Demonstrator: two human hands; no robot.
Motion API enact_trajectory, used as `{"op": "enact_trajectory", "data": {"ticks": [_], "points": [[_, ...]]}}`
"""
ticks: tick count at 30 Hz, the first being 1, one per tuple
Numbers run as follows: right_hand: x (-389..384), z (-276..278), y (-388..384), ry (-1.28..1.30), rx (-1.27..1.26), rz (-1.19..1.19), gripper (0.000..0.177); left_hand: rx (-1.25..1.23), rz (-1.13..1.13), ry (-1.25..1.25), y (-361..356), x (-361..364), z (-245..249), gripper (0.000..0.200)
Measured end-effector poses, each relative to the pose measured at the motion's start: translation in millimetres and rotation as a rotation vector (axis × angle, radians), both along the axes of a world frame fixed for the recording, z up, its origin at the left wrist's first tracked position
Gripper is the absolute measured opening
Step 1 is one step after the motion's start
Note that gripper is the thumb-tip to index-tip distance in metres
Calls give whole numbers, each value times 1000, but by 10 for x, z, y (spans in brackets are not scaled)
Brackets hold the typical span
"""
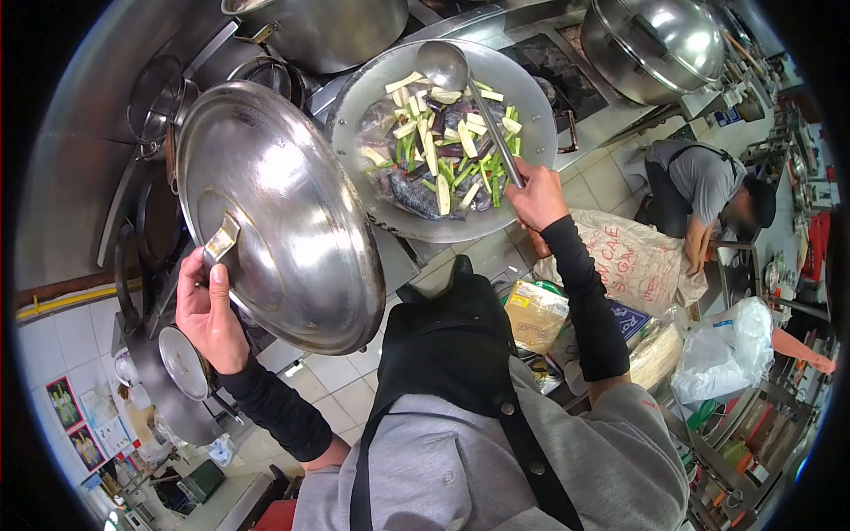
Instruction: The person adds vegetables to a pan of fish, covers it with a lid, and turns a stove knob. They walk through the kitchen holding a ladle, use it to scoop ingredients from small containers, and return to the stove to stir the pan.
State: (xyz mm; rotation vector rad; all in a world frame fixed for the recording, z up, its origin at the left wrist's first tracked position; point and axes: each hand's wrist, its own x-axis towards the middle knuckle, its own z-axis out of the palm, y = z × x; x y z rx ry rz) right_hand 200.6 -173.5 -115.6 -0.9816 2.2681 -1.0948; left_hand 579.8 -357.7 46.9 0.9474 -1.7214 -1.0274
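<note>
My left hand (209, 311) is closed round the handle of a large domed metal lid (283, 212), which it holds tilted up to the left of a wide wok (341, 146). In my right hand (537, 196) is the handle of a long metal ladle (443, 64). The ladle's bowl rests near the far rim of the wok, and its handle crosses over the food. Inside the wok lie whole dark fish (414, 193), pale and purple eggplant strips (430, 152) and cut green stalks (496, 168).
A big pot (332, 35) stands behind the wok, and a lidded pot (651, 44) sits at the back right. Pans (159, 221) hang on the left. A brown paper sack (611, 257) and packages (536, 317) are at my right. Another person (704, 181) bends down farther right.
</note>
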Motion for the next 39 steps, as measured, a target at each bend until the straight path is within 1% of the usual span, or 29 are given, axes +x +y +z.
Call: {"op": "enact_trajectory", "data": {"ticks": [5, 9, 12, 15, 18, 22, 27, 32, 35, 36, 39], "points": [[-17, -97, -42, 39, 29, 9, 32, -8, 1, -7, -8, 6, -8, 31], [-19, -57, -76, -26, 59, 13, 33, -9, -2, -10, -14, 26, -9, 32], [-4, 74, -92, -261, 58, -26, 31, 1, 11, 18, 0, 30, -12, 29], [-51, -65, -66, -550, -145, -25, 27, -5, 16, 33, 16, 33, -20, 30], [-3, -78, -24, -750, -234, -109, 26, 6, 26, 26, 24, 39, -11, 29], [-17, 40, 58, -815, -285, -166, 9, 16, 17, 11, 28, 40, 4, 29], [41, 342, 136, -891, -245, -142, 9, 11, 31, 7, 42, 54, 10, 30], [250, 407, 117, -949, -176, -63, 15, -7, 50, -12, 47, 94, 6, 31], [394, 396, 69, -917, -162, 62, 19, -12, 49, -10, 38, 93, 9, 31], [448, 486, 50, -830, -108, 86, 24, -9, 50, -6, 41, 100, 12, 31], [615, 360, 11, -43, -61, 131, 41, -3, 67, -8, 43, 93, 10, 30]]}}
